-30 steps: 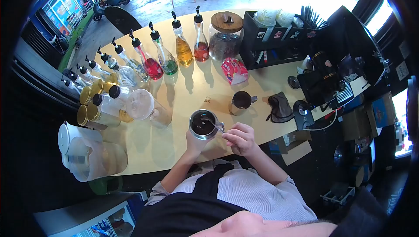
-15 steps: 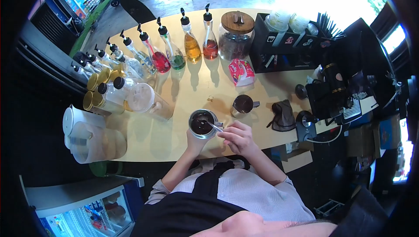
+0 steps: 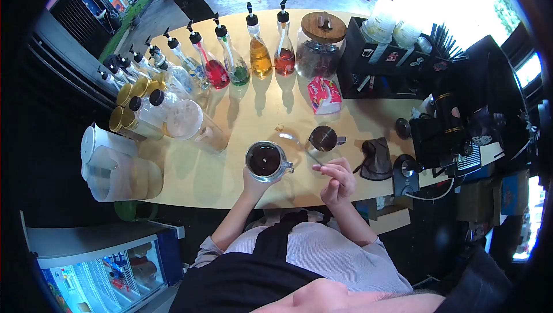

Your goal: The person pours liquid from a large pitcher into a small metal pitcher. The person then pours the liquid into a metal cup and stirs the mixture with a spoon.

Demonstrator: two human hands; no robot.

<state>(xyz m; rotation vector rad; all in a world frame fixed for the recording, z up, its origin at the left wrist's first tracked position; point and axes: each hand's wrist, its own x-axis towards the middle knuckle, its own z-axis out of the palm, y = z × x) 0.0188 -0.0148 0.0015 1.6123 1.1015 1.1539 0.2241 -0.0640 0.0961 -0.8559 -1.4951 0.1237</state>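
Note:
My left hand is wrapped round a metal mug of dark liquid, its handle pointing right. Between the fingertips of my right hand is the stem of a spoon. The spoon's bowl lies up and to the left, outside the mug and above the tabletop. Just beyond the right hand stands a second metal cup with a dark inside and a handle on its right. A dark cloth bag lies on the table to the right of that hand.
Pump bottles of coloured syrup line the far left edge. A wood-lidded jar, a pink packet and a black cup organizer stand behind. Jars and a plastic pitcher are on the left, a black machine on the right.
The spoon has come out of the mug, and my right hand has moved right with it. The left hand keeps its hold on the mug. The view has shifted slightly.

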